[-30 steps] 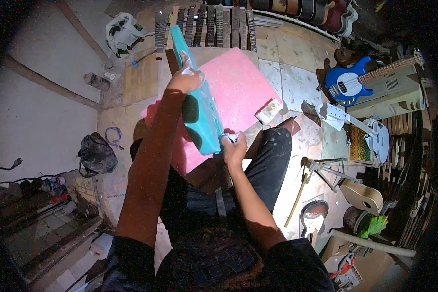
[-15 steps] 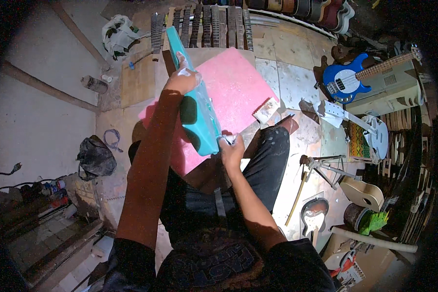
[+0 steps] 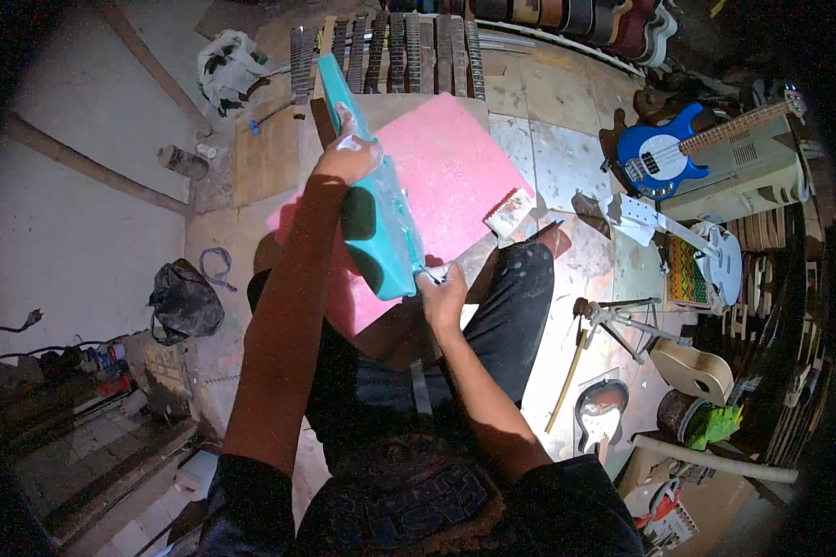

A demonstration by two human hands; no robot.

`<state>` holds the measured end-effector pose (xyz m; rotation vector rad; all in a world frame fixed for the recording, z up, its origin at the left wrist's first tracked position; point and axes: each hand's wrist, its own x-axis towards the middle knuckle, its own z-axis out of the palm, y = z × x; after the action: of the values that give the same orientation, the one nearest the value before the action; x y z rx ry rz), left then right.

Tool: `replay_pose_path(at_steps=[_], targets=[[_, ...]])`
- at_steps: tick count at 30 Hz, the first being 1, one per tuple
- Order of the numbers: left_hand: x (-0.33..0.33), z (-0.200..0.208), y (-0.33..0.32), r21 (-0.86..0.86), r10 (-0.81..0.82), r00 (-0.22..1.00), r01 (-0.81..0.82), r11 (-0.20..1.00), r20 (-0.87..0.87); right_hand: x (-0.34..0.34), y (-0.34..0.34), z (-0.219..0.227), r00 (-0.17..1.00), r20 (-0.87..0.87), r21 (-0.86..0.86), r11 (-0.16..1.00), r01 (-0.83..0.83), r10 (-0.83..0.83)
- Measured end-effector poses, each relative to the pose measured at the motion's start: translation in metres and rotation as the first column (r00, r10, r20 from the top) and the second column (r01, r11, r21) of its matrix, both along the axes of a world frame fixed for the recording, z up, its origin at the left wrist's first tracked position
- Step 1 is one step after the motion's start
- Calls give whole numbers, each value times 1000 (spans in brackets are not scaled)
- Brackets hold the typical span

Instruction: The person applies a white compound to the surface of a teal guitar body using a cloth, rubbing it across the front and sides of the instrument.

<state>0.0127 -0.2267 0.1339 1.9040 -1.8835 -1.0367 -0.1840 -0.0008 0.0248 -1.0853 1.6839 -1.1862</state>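
A turquoise guitar body (image 3: pixel 381 246) stands tilted on its edge above a pink sheet (image 3: pixel 446 167), its narrower end pointing away from me. My left hand (image 3: pixel 348 160) is closed around it near the middle of its length, with whitish dust on the skin. At the near end of the body, on its right side, my right hand (image 3: pixel 442 286) is closed with its fingertips against the edge. Something small and dark shows at those fingertips, too small to name. A whitish piece with a jagged edge (image 3: pixel 508 213) lies at the sheet's right corner.
Several guitar necks (image 3: pixel 397 56) lie in a row beyond the sheet. On the right are a blue bass guitar (image 3: pixel 664 148), a white guitar (image 3: pixel 715 260), a metal stand (image 3: pixel 618 320) and a sunburst guitar body (image 3: pixel 601 408). A black bag (image 3: pixel 186 302) sits at left.
The guitar body has tilted very slightly, its near end a little lower. My right hand has shifted slightly at its edge; my left hand keeps its hold.
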Motion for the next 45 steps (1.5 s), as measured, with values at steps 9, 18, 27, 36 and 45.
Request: replay_pose_path(at_steps=[9, 18, 27, 36, 45], targets=[[1, 8, 5, -3, 44, 999, -44, 999, -21, -5, -6, -5, 995, 13, -12, 995, -95, 95], [-19, 14, 1, 8, 78, 993, -79, 997, 92, -11, -11, 6, 994, 16, 58, 993, -107, 106], [-14, 20, 5, 19, 53, 999, -53, 998, 3, -7, -10, -8, 999, -19, 12, 999, -49, 49], [1, 10, 8, 29, 97, 989, -94, 995, -109, -4, -9, 15, 993, -78, 117, 990, -77, 87], [2, 15, 11, 71, 111, 981, -101, 992, -159, -8, 3, 17, 984, -146, 10, 995, -99, 99]])
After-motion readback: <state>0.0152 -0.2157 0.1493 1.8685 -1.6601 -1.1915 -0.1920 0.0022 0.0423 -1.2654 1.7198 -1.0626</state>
